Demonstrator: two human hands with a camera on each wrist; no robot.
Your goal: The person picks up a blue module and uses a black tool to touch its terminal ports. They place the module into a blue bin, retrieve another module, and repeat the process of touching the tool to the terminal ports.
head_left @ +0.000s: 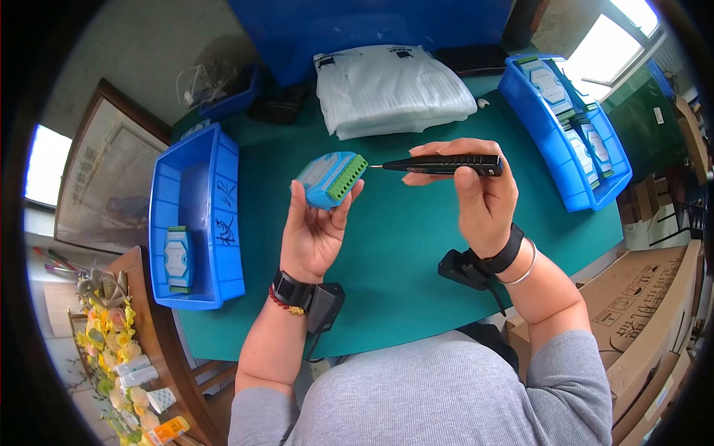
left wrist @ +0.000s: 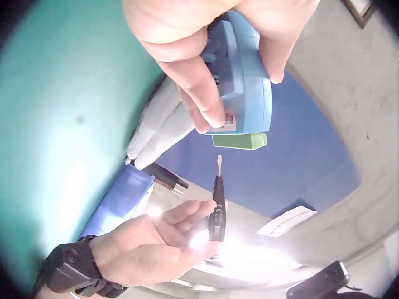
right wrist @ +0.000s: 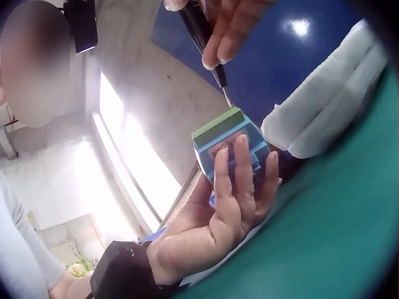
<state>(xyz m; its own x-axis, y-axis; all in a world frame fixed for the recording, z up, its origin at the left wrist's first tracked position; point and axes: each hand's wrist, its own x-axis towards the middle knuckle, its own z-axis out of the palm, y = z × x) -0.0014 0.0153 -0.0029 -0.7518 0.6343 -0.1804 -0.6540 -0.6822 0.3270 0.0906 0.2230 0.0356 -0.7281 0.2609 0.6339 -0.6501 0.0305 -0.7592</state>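
Note:
In the head view my left hand (head_left: 314, 241) holds a blue electronic module (head_left: 327, 178) up above the table, thumb on one side and fingers on the other. A green screw terminal block (head_left: 347, 181) along the module's edge faces right. My right hand (head_left: 483, 197) grips a black pen-shaped screwdriver (head_left: 442, 165) between thumb and fingers, roughly level. Its thin metal tip points left, right by the terminal block. The left wrist view shows the flat blade (left wrist: 219, 163) just short of the green block (left wrist: 240, 141). In the right wrist view the tip overlaps the block's far end.
On the left stands a blue bin (head_left: 197, 297) with one module (head_left: 178, 259) in it. Another blue bin (head_left: 550, 141) with several modules is at the right. White plastic bags (head_left: 390, 93) lie at the back of the green table (head_left: 401, 297). A cardboard box (head_left: 639, 297) stands at right.

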